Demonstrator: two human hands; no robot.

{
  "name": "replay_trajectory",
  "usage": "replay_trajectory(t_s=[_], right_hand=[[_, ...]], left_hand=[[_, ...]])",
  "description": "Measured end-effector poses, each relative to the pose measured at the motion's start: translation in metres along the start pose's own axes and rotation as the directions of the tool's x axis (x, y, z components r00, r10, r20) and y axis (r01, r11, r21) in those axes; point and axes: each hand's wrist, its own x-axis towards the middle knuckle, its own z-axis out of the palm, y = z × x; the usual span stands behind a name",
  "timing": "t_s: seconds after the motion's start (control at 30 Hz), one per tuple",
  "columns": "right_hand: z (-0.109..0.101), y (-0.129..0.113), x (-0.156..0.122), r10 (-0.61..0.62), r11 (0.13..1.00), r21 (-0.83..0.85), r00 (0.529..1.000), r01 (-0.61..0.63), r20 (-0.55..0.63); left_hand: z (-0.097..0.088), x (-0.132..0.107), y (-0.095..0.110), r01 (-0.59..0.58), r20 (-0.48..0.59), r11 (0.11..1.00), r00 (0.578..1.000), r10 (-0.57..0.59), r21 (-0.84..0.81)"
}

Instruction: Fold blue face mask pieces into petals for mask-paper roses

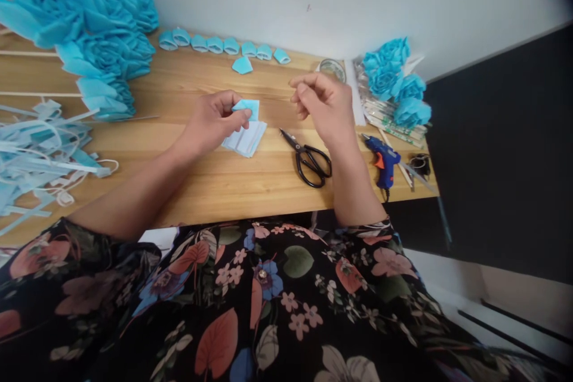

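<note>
My left hand (215,119) pinches a small light-blue paper piece (248,107) just above a short stack of pale blue paper squares (246,138) on the wooden table (215,179). My right hand (324,101) hovers to the right of it, fingers curled loosely inward with nothing visible in them. Black scissors (308,158) lie on the table just below my right hand. A row of folded blue paper petals (224,45) lines the table's far edge, with one loose petal (242,65) in front of it.
Finished blue paper flowers are heaped at the far left (89,18) and on sticks at the far right (396,80). A blue glue gun (382,158) lies near the right edge, a tape roll (332,67) behind it. Blue strips and offcuts (40,149) cover the left side.
</note>
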Motion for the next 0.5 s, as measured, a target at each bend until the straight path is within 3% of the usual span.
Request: replay_trajectory(t_s=[0.23,0.5], right_hand=[[-0.025,0.003,-0.039,0.009,0.936,-0.351,0.993,0.034,0.122],[-0.004,0.022,-0.069,0.070,0.839,-0.542,0.996,-0.032,0.049]], left_hand=[[0.000,0.002,0.002,-0.018,-0.028,1.000,0.999,0.018,0.011],[0.000,0.004,-0.001,-0.050,-0.023,0.999,0.998,0.050,0.004]])
